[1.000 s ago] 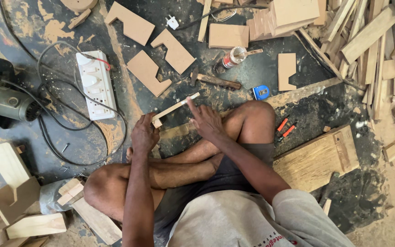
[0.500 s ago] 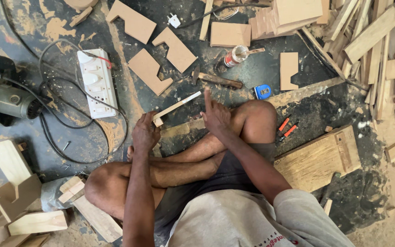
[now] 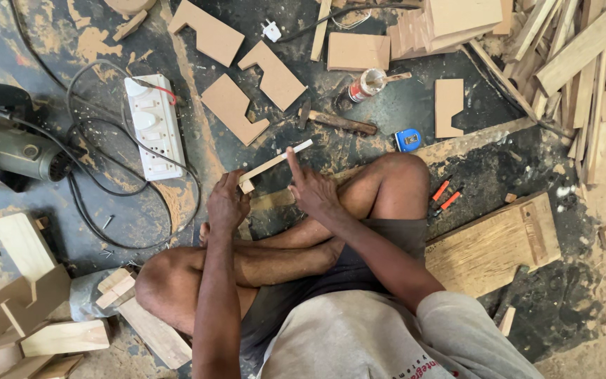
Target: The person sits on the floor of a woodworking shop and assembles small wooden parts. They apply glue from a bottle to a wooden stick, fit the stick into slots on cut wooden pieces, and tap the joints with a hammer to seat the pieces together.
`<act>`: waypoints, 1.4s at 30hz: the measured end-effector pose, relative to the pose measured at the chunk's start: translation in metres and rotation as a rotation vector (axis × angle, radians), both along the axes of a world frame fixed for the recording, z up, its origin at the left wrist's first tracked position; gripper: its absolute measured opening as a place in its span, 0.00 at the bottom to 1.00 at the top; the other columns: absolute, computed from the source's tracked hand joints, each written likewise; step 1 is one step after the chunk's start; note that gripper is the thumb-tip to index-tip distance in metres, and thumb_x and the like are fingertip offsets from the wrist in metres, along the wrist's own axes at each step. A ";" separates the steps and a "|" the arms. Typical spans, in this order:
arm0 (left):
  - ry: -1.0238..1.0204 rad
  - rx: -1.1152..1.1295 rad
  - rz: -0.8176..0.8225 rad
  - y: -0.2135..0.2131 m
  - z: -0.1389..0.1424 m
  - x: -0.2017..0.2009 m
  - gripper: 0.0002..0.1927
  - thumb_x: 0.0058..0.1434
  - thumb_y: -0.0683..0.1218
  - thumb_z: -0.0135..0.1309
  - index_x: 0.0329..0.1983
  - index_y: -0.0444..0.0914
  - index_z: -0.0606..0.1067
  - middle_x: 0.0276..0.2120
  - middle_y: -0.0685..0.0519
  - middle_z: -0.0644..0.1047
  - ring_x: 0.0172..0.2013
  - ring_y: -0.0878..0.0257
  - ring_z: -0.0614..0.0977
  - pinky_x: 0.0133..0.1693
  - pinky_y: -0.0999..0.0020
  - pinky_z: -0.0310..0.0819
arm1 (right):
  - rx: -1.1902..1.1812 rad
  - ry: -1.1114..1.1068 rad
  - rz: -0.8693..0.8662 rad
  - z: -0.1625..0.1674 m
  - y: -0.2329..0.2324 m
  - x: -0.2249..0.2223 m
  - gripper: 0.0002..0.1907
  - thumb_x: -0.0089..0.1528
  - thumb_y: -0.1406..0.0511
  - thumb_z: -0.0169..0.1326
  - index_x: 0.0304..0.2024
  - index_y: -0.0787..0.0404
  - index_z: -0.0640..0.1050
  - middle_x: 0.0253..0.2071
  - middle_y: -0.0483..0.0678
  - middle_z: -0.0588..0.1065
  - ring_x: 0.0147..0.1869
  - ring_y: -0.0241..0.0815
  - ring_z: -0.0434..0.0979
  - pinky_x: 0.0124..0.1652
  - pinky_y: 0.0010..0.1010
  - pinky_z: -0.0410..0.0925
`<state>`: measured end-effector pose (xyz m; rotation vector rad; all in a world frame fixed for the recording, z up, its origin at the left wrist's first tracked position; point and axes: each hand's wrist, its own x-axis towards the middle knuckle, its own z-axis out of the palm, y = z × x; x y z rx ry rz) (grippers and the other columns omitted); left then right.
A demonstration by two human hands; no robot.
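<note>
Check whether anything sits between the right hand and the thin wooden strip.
Nothing visible does. The right hand is already on the thin wooden strip, one finger extended along it, while the left hand grips its lower end. The hammer and tape measure lie beyond, on the floor.

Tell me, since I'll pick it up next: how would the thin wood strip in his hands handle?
The strip looks thin and narrow, so probably light. It spans between left hand and right hand without sagging, so likely stiff. Flat-sided, it seems unlikely to roll.
</note>
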<state>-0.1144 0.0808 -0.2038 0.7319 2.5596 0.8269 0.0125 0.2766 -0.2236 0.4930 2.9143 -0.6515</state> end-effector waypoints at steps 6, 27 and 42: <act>-0.031 -0.011 0.017 0.001 0.004 0.000 0.29 0.50 0.38 0.66 0.57 0.43 0.73 0.50 0.49 0.78 0.49 0.48 0.82 0.49 0.53 0.77 | 0.016 -0.059 0.098 0.003 0.001 -0.001 0.54 0.65 0.60 0.62 0.79 0.44 0.38 0.39 0.59 0.78 0.32 0.50 0.80 0.29 0.44 0.75; -0.052 -0.076 0.021 0.004 -0.003 0.001 0.29 0.52 0.40 0.66 0.58 0.46 0.74 0.52 0.50 0.79 0.50 0.50 0.82 0.51 0.54 0.78 | 0.122 -0.030 -0.112 0.002 0.040 0.005 0.56 0.66 0.61 0.60 0.81 0.54 0.34 0.34 0.57 0.78 0.24 0.42 0.71 0.19 0.33 0.67; 0.008 0.047 0.024 0.010 0.009 0.006 0.27 0.51 0.40 0.65 0.55 0.44 0.75 0.46 0.49 0.79 0.47 0.46 0.82 0.47 0.52 0.76 | 0.395 0.518 -0.286 0.041 0.142 0.007 0.36 0.67 0.56 0.60 0.74 0.56 0.63 0.57 0.62 0.75 0.52 0.61 0.81 0.46 0.45 0.75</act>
